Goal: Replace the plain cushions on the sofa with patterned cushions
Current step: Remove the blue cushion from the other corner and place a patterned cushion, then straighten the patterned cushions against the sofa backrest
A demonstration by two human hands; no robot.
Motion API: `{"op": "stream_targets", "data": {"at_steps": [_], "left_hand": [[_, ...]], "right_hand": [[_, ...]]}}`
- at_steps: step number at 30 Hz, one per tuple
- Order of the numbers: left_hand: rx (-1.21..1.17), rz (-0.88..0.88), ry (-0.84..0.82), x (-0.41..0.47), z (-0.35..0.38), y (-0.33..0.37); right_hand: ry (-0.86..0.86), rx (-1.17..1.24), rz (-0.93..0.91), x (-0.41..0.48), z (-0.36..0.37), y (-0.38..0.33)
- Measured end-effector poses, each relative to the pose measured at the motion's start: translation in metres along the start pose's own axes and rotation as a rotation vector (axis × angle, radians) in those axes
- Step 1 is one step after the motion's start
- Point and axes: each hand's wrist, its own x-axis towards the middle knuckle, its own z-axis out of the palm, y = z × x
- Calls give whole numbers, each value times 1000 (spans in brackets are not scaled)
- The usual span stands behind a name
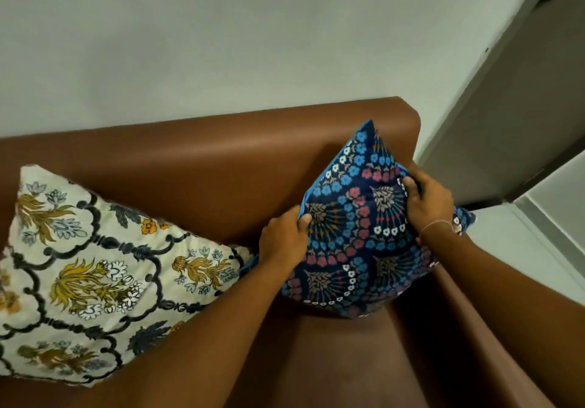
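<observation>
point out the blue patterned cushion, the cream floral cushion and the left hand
blue patterned cushion (pixel 357 243): head view, middle of its front face
cream floral cushion (pixel 95 274): head view, middle of its front face
left hand (pixel 283 238): head view, back of the hand, gripping the blue cushion's left edge

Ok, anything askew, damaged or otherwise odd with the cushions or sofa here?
Nothing damaged or spilled. The blue patterned cushion stands on one corner in the sofa's right end, tilted like a diamond, but the left hand and right hand grip its edges, so it is not yet set. The cream floral cushion leans against the backrest.
</observation>
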Motion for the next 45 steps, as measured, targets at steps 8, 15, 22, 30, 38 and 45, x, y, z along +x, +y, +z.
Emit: {"op": "stream_targets", "data": {"at_steps": [8, 15, 22, 30, 38, 45], "left_hand": [[54, 4, 0, 11, 14, -13], [212, 163, 102, -6, -48, -33], [362, 448, 318, -35, -176, -69], [468, 236, 550, -108, -404, -236], [440, -222, 386, -198, -533, -461], [505, -299, 57, -228, -517, -564]], "right_hand": [[-34, -162, 100, -10, 35, 11], [123, 143, 236, -38, 10, -10], [254, 365, 81, -93, 12, -144], [-86, 433, -401, -189, 86, -412], [-698, 375, -580, -329, 217, -549], [-1151, 351, -154, -394, 289, -578]]}}
